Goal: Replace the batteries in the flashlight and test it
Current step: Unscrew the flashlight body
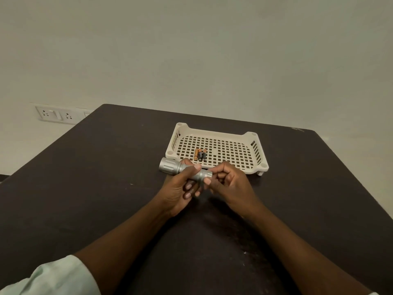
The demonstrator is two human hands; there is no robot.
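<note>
A silver metal flashlight (170, 166) lies level just above the dark table, its wide head pointing left. My left hand (180, 188) wraps around the barrel from below, thumb on top. My right hand (228, 182) pinches the tail end of the flashlight with thumb and forefinger. Three small batteries (200, 154), black and copper coloured, lie side by side in the front left part of a cream perforated tray (251, 136) just behind my hands.
The dark table (106, 177) ends at a pale wall, with its far edge just behind the tray. A wall socket plate (56, 114) sits at the far left, beyond the table's left edge. Pale sleeve at the bottom left.
</note>
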